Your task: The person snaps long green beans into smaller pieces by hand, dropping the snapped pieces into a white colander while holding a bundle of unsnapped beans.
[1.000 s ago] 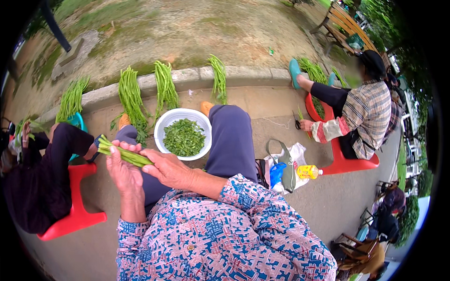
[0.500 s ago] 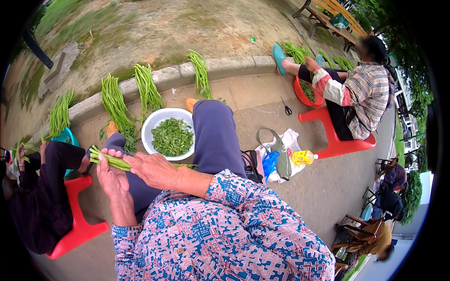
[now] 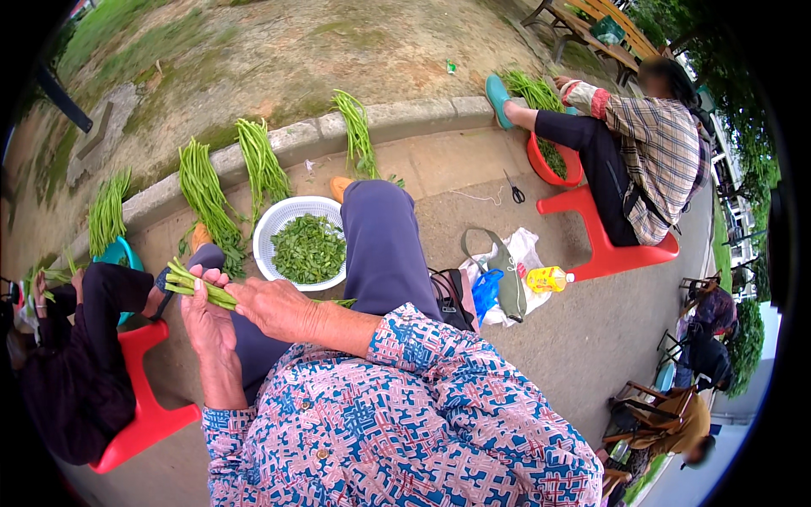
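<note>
A small bunch of green vegetable stems lies across both my hands above my lap. My left hand has its fingers behind the stems and its thumb against their near side, close to the cut ends. Closed round the same stems, my right hand is beside it, and leafy tips stick out past its wrist. Just beyond my hands, a white plastic basket stands between my legs with loose green leaves in it.
Bundles of long stems lean along the stone kerb. Black scissors, a bag and a yellow bottle lie to the right. People sit on red stools on both sides, near a red basin and a teal basin.
My hands stay closed on the stems, with the left fingers shifted slightly. The person at right has reached an arm out toward the stems by the kerb.
</note>
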A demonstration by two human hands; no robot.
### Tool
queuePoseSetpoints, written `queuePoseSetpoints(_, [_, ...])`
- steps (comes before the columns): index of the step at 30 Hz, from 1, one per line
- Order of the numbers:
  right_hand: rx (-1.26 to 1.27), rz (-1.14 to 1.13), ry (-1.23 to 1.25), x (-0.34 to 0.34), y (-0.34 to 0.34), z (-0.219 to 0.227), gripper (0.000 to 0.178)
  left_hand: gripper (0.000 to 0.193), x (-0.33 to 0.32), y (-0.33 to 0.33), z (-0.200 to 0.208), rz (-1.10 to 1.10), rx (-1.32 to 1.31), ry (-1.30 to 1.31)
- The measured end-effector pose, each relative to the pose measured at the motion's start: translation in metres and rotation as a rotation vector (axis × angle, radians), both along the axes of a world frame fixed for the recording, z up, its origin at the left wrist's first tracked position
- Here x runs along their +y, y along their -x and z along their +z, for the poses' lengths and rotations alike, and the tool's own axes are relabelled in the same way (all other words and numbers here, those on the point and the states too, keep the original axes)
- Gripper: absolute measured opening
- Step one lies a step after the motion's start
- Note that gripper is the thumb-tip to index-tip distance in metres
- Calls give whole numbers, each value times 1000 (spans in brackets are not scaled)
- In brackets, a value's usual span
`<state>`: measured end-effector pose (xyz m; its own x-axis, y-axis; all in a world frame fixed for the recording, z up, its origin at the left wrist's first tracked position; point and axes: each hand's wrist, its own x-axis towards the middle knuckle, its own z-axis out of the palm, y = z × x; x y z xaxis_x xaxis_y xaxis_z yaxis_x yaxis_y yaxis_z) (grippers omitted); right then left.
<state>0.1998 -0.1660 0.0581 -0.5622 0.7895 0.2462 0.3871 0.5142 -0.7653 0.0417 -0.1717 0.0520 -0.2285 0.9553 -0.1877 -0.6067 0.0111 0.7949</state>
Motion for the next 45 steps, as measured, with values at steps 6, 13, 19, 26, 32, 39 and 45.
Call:
queuePoseSetpoints(6, [-36,-23,6,-6,-6,5,40,23,3,-3,-5,-12,-20,5])
queuePoseSetpoints(13, [-64,-56,-11,-6,-10,5,38,21,12,2,-17,-81,-13,1])
queuePoseSetpoints(19, [-110,-83,-64,-3,-11,-5,33,24,15,1,-19,-75,30,58])
queuePoseSetpoints(26, [-78,-109,-52,-2,-19,-1,31,25,20,6,-23,-167,42,33])
queuePoseSetpoints(32, [-67,-115,-37,-2,-21,-2,31,25,21,4,-26,-142,75,59])
queuePoseSetpoints(39, [-54,-114,-22,6,-28,0,29,30,19,-8,-17,-155,200,-5])
queuePoseSetpoints(45, [36,-203,66,33,-54,25,16,40,15,-21,3,-159,372,39])
